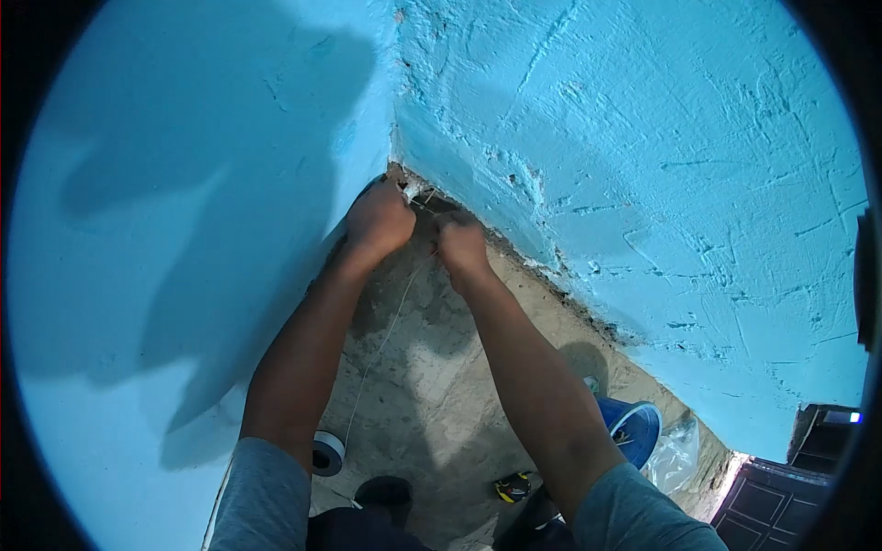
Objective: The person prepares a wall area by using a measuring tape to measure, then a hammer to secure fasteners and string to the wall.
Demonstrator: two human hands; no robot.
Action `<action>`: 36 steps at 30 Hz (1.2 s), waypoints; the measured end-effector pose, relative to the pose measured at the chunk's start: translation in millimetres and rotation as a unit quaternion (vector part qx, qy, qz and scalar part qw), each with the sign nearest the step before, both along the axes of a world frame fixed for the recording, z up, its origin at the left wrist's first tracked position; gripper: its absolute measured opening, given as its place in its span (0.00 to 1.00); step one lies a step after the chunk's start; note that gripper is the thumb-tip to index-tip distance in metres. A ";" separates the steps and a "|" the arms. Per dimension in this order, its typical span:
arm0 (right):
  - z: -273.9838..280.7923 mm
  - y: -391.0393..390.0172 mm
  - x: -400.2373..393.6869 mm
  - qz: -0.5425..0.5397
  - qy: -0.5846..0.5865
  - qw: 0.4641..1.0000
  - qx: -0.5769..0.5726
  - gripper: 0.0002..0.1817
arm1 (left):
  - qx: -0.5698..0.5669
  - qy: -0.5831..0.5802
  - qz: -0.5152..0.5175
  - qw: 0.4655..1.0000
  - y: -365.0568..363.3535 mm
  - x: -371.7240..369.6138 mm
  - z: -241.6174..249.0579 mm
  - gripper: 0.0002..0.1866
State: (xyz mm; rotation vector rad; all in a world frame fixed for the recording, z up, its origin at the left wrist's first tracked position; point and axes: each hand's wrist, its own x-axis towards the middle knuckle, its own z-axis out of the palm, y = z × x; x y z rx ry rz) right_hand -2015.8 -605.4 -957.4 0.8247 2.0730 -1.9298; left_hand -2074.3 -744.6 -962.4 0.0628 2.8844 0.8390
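Note:
Both my hands reach down into the corner where two turquoise walls meet the concrete floor. My left hand (378, 220) is closed against the base of the corner, its fingers curled on something small and pale that I cannot make out. Just to its right, my right hand (459, 246) is closed too, pinching a thin string (397, 314). The string runs from my hands down across the floor toward a roll of tape (327, 452).
Rough turquoise wall (661, 165) rises on the right, a smoother one (184, 184) on the left. On the concrete floor (441, 395) lie a blue bucket (634, 427), a clear plastic bag (675, 452) and a small yellow-black object (513, 485). A dark door (772, 505) is at lower right.

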 end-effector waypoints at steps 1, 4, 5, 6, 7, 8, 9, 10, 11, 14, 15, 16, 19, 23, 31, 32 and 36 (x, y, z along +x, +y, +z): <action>-3.6 2.3 -1.4 -0.016 0.012 1.000 -0.018 0.12 | 0.004 -0.004 -0.005 1.000 -1.2 -1.3 0.9 0.14; -12.5 8.2 -6.6 -0.022 0.030 0.999 -0.011 0.13 | 0.017 -0.003 -0.013 1.000 -2.7 -2.9 -3.5 0.15; -13.1 9.5 -8.9 -0.017 0.035 0.999 0.001 0.14 | 0.022 0.007 -0.010 1.000 -1.0 -5.0 -9.9 0.16; -14.0 9.1 -10.4 -0.024 0.035 0.999 -0.001 0.13 | 0.026 0.018 -0.008 0.999 0.3 -6.8 -15.1 0.16; -14.2 7.1 -11.6 -0.030 0.034 0.999 -0.003 0.13 | 0.028 0.028 -0.011 0.999 1.2 -7.4 -15.7 0.16; -14.6 5.5 -11.5 -0.037 0.033 0.999 -0.004 0.13 | 0.030 0.038 -0.013 0.999 2.0 -7.1 -16.5 0.16; -14.5 4.7 -11.0 -0.051 0.015 0.998 -0.016 0.13 | 0.033 0.049 -0.015 0.998 2.8 -7.2 -17.2 0.16; -17.1 4.3 -9.5 -0.065 -0.002 0.997 -0.029 0.13 | -0.004 0.023 -0.022 0.999 4.4 -5.9 -11.5 0.16; -18.9 4.2 -7.9 -0.079 -0.019 0.996 -0.041 0.12 | -0.042 -0.003 -0.029 0.999 6.2 -4.5 -5.3 0.16; -31.8 5.4 -4.7 -0.095 0.008 0.994 -0.057 0.12 | -0.093 -0.030 -0.035 0.995 7.7 -5.2 0.2 0.16; -37.1 5.5 -6.4 -0.099 0.015 0.993 -0.054 0.12 | -0.099 -0.031 -0.036 0.994 7.7 -4.9 -0.4 0.16; -37.3 4.0 -9.3 -0.104 0.021 0.993 -0.052 0.13 | -0.088 -0.019 -0.026 0.996 7.7 -3.9 -1.9 0.16; -24.8 5.8 -5.3 -0.098 0.010 0.993 -0.068 0.15 | -0.068 0.012 -0.014 0.998 7.4 -2.2 -2.7 0.16; -6.9 4.1 -1.7 -0.061 0.032 0.997 0.034 0.18 | -0.078 0.020 -0.023 0.996 6.9 4.3 4.7 0.15; -13.5 8.7 -5.7 0.075 0.100 0.963 0.240 0.17 | -0.101 -0.021 -0.057 0.993 5.0 11.3 28.3 0.15; -10.0 9.7 -4.3 0.089 0.107 0.956 0.257 0.17 | -0.102 -0.027 -0.059 0.993 4.0 11.5 29.0 0.15; -3.2 15.5 -3.6 0.122 0.124 0.933 0.314 0.16 | -0.095 -0.024 -0.092 0.991 -3.0 8.2 22.7 0.16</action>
